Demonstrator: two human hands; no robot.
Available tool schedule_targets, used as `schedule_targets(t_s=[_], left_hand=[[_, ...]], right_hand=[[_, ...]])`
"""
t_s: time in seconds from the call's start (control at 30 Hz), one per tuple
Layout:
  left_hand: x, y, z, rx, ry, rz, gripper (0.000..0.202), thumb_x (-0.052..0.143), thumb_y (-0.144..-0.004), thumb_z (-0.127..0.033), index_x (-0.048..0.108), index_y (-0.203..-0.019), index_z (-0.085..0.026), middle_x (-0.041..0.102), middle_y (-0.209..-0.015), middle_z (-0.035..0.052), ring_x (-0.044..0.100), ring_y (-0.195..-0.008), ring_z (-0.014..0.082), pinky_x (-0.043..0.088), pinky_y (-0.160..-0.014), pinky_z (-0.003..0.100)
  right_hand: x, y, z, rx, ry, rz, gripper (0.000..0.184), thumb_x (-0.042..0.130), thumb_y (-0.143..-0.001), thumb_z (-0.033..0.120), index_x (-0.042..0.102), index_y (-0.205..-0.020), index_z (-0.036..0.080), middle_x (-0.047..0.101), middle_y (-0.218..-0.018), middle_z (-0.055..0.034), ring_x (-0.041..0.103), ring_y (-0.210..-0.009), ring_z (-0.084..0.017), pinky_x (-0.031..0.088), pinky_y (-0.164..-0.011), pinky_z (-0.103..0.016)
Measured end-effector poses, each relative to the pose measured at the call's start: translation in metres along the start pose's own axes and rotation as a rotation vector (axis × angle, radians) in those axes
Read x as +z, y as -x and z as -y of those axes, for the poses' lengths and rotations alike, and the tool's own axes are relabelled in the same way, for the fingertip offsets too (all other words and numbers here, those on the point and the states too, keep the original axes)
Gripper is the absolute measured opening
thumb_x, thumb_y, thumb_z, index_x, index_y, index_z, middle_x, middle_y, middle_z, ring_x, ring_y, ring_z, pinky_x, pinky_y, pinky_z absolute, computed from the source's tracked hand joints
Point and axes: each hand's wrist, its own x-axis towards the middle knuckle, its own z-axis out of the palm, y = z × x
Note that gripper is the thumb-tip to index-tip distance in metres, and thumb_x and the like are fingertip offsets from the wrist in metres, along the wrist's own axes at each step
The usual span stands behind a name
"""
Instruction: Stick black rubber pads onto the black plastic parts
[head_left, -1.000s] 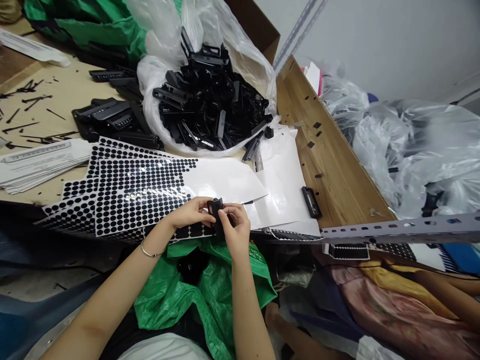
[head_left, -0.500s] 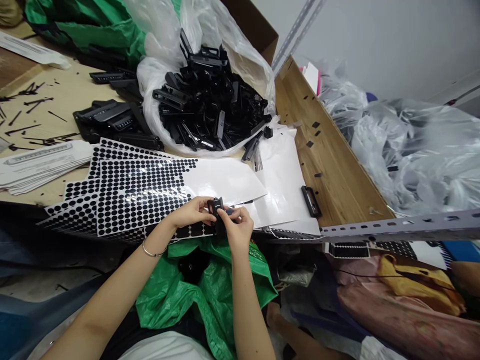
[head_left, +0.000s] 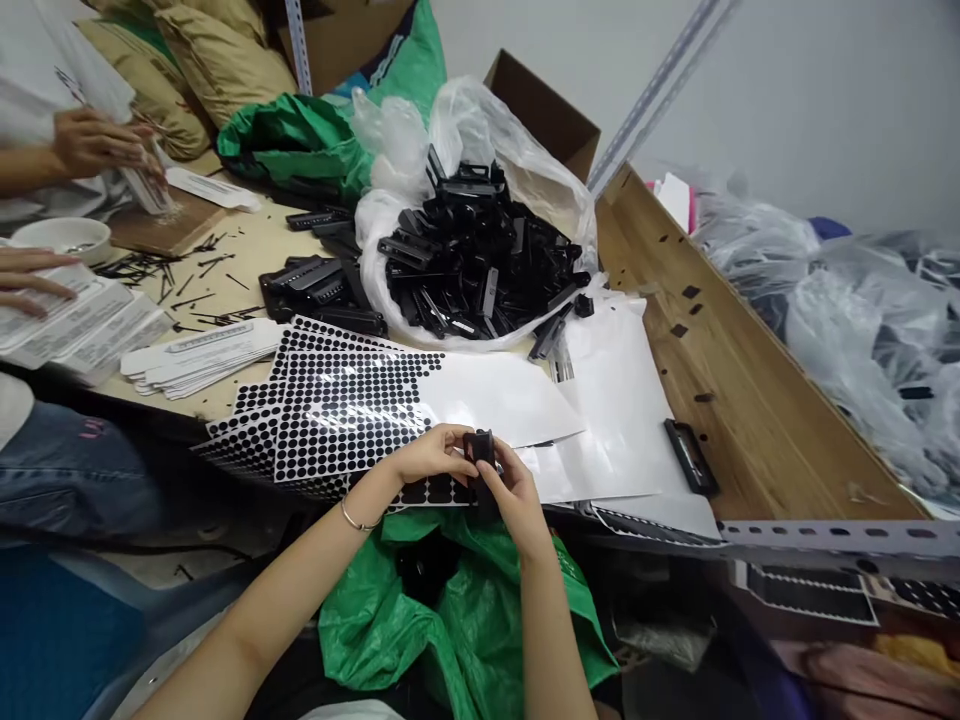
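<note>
Between my two hands is a black plastic part (head_left: 482, 480), held on end at the table's front edge. My left hand (head_left: 431, 455), with a bangle at the wrist, pinches it from the left. My right hand (head_left: 521, 500) grips its right side, thumb on the near face. Just behind lie sheets of round black stickers (head_left: 352, 400), one with its right portion peeled to white backing (head_left: 502, 395). Below my hands a green sack (head_left: 375, 630) hangs open with dark pieces inside. Farther back, a clear plastic bag (head_left: 375, 260) is heaped with black plastic parts (head_left: 480, 240).
A wooden board (head_left: 712, 350) and perforated metal rail (head_left: 825, 535) bound the right side. One black part (head_left: 690, 458) lies beside the board. At left, another person's hands (head_left: 97, 145) work near a white bowl (head_left: 67, 238), printed cards (head_left: 202, 345) and thin black pieces (head_left: 202, 270).
The view has swung left, so the table appears farther right and lower, and another person's hands now show. Both my hands keep hold of the black plastic part.
</note>
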Motion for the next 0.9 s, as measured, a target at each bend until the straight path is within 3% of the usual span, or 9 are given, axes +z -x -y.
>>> schedule_targets(t_s=[0.1, 0.2, 0.27, 0.43, 0.53, 0.6, 0.7, 0.8, 0.9], left_hand=[[0.002, 0.001, -0.002, 0.01, 0.077, -0.043, 0.041, 0.089, -0.058, -0.034, 0.067, -0.087, -0.015, 0.072, -0.091, 0.007, 0.071, -0.075, 0.019, 0.058, -0.066, 0.029], [0.003, 0.001, -0.003, 0.082, 0.177, -0.087, 0.036, 0.082, -0.07, -0.037, 0.069, -0.097, -0.016, 0.07, -0.115, 0.0127, 0.071, -0.094, 0.0244, 0.057, -0.08, 0.034], [0.001, 0.0, -0.003, 0.137, 0.278, -0.14, 0.03, 0.076, -0.078, -0.037, 0.068, -0.099, -0.018, 0.066, -0.125, 0.0124, 0.07, -0.102, 0.025, 0.056, -0.084, 0.034], [-0.005, -0.007, -0.001, 0.185, 0.601, -0.342, 0.006, 0.068, -0.085, -0.024, 0.066, -0.086, -0.018, 0.073, -0.097, 0.0048, 0.07, -0.083, 0.0151, 0.057, -0.076, 0.027], [-0.006, -0.011, 0.0, 0.173, 0.681, -0.362, 0.002, 0.064, -0.086, -0.017, 0.065, -0.084, -0.017, 0.072, -0.088, 0.0042, 0.069, -0.076, 0.0134, 0.057, -0.073, 0.027], [-0.005, -0.011, 0.0, 0.179, 0.693, -0.35, 0.002, 0.063, -0.085, -0.016, 0.065, -0.084, -0.016, 0.071, -0.087, 0.0046, 0.068, -0.074, 0.0133, 0.057, -0.071, 0.027], [-0.004, -0.012, 0.0, 0.196, 0.708, -0.346, 0.001, 0.065, -0.084, -0.015, 0.065, -0.084, -0.016, 0.07, -0.086, 0.0043, 0.067, -0.072, 0.013, 0.056, -0.071, 0.027], [-0.003, -0.012, 0.0, 0.197, 0.726, -0.363, 0.002, 0.066, -0.083, -0.015, 0.065, -0.084, -0.016, 0.07, -0.089, 0.0052, 0.067, -0.075, 0.0137, 0.055, -0.074, 0.028], [-0.002, -0.013, -0.002, 0.165, 0.752, -0.404, 0.002, 0.065, -0.084, -0.014, 0.064, -0.085, -0.016, 0.07, -0.09, 0.0054, 0.067, -0.074, 0.0136, 0.054, -0.07, 0.027]], right_hand=[[-0.006, 0.006, 0.002, -0.015, -0.095, 0.0, 0.043, 0.074, -0.076, 0.04, 0.064, -0.115, 0.026, 0.068, -0.124, -0.0056, 0.059, -0.119, -0.024, 0.043, -0.107, -0.042], [-0.012, 0.022, 0.009, -0.043, -0.215, -0.249, 0.036, 0.071, -0.079, 0.041, 0.061, -0.111, 0.026, 0.069, -0.121, -0.0062, 0.063, -0.113, -0.024, 0.046, -0.103, -0.044], [-0.018, 0.04, 0.017, -0.003, -0.23, -0.269, 0.032, 0.067, -0.083, 0.042, 0.06, -0.11, 0.027, 0.071, -0.115, -0.0068, 0.067, -0.104, -0.024, 0.051, -0.095, -0.043], [-0.027, 0.09, 0.026, 0.208, 0.313, 0.516, 0.031, 0.073, -0.075, 0.023, 0.069, -0.105, 0.028, 0.074, -0.103, -0.0037, 0.068, -0.099, -0.026, 0.051, -0.091, -0.038], [-0.024, 0.094, 0.029, 0.232, 0.593, 0.582, 0.053, 0.073, -0.072, 0.014, 0.065, -0.121, 0.029, 0.069, -0.122, -0.005, 0.061, -0.116, -0.028, 0.045, -0.101, -0.039], [-0.02, 0.078, 0.038, 0.194, 0.595, 0.627, 0.051, 0.074, -0.074, 0.018, 0.064, -0.123, 0.029, 0.069, -0.123, -0.0049, 0.063, -0.115, -0.027, 0.046, -0.1, -0.037], [-0.008, 0.025, 0.059, 0.034, 0.506, 0.677, 0.021, 0.065, -0.085, 0.027, 0.071, -0.104, 0.027, 0.075, -0.104, -0.0021, 0.068, -0.097, -0.022, 0.052, -0.087, -0.032], [0.021, -0.057, 0.07, -0.179, 0.443, 0.304, 0.017, 0.055, -0.089, 0.03, 0.07, -0.087, 0.022, 0.073, -0.087, -0.0027, 0.067, -0.083, -0.02, 0.053, -0.076, -0.032], [0.056, -0.14, 0.064, -0.242, 0.425, -0.028, 0.009, 0.06, -0.081, 0.018, 0.068, -0.08, 0.021, 0.072, -0.093, -0.0054, 0.063, -0.098, -0.024, 0.05, -0.088, -0.04]])
